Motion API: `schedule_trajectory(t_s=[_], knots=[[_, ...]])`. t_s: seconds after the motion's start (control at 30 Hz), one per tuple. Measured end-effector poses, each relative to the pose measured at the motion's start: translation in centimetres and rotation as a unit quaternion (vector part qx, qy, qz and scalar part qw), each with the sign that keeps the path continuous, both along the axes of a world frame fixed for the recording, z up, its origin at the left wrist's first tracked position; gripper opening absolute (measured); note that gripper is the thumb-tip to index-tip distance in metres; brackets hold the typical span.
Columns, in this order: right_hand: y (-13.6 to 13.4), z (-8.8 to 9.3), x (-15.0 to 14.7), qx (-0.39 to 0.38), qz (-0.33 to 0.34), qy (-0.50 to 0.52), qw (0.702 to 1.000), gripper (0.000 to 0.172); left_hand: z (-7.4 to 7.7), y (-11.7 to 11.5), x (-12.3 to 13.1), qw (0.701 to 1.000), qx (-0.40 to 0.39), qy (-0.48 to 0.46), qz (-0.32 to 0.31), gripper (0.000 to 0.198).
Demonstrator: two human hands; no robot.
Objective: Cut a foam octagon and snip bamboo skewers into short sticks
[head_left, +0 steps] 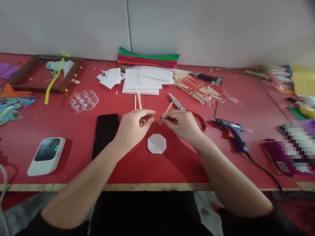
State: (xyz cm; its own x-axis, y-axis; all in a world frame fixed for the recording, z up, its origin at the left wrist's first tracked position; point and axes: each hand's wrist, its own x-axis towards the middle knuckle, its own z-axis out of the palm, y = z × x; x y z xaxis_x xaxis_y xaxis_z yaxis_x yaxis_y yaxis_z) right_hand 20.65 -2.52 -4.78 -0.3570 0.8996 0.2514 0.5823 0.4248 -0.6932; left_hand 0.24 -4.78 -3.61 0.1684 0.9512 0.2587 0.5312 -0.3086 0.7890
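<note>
My left hand is curled around several thin wooden sticks, whose ends rise above the fingers. Pinched in my right hand is a short pale stick or pair of sticks, tilted up to the right. A small gap separates the fingertips of the two hands. Below them a white octagonal piece lies flat on the red table. Scissors with orange-red handles lie just beyond my right hand, partly hidden by it.
A black phone and white device are at left. A glue gun with a cord lies right. Behind are white sheets, coloured strips, wrapped sticks, a clear palette and a brown frame.
</note>
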Motion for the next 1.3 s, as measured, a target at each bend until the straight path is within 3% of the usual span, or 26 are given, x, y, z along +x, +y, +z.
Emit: schedule_trajectory(t_s=[0.2,0.4,0.6,0.87,1.1,1.3], knots=[[-0.1,0.1,0.0,-0.011,0.027,0.004,1.000,0.009,1.2,0.8,1.2,0.998,-0.043,-0.002,-0.041,0.022],[0.0,0.0,0.1,-0.027,0.009,0.008,1.000,0.007,0.1,2.1,2.0,0.996,-0.041,-0.008,-0.078,0.019],[-0.2,-0.3,-0.1,-0.034,-0.007,-0.012,0.999,0.012,-0.1,2.3,2.1,0.998,0.007,0.015,-0.065,0.011],[0.2,-0.7,0.1,-0.020,0.003,-0.032,0.999,0.018,-0.7,2.3,2.4,0.997,-0.047,-0.049,-0.027,0.011],[0.0,-0.3,-0.2,-0.049,-0.004,-0.026,0.998,0.015,-1.0,1.7,2.0,0.997,-0.030,-0.051,-0.054,0.009],[-0.1,-0.3,-0.1,-0.060,-0.013,-0.018,0.998,0.012,-1.0,1.2,2.5,0.998,-0.022,-0.046,-0.028,0.013]])
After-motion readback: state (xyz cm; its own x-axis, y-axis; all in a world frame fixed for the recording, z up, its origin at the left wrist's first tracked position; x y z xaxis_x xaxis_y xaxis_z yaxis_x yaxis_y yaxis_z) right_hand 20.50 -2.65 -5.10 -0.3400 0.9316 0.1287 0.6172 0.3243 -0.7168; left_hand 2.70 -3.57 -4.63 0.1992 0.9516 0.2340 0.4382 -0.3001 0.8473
